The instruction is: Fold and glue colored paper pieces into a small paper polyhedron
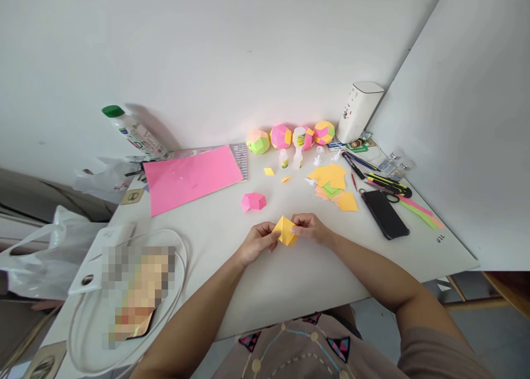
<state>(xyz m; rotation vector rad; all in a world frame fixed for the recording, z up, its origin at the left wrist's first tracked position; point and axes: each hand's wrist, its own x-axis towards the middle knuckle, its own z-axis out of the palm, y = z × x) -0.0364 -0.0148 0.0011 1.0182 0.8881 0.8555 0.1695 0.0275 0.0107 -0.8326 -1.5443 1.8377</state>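
Between my two hands is a folded yellow-orange paper square [286, 230], creased and held above the white table near its front. My left hand [259, 241] pinches its left side with thumb and fingers. On the right edge, my right hand [310, 227] grips it the same way. Just beyond lies a pink folded paper piece [253, 201]. Farther back are two small yellow folded pieces [269, 171]. A loose pile of yellow, green and peach paper squares [331, 181] lies to the right of them.
Several multicoloured paper balls [281, 136] line the wall behind small glue bottles [284, 159]. A pink sheet [192, 179] lies at left, near a green-capped bottle [136, 133]. A black phone [385, 214], cutters [387, 184] and pens are at right. A white cable [182, 268] loops at front left.
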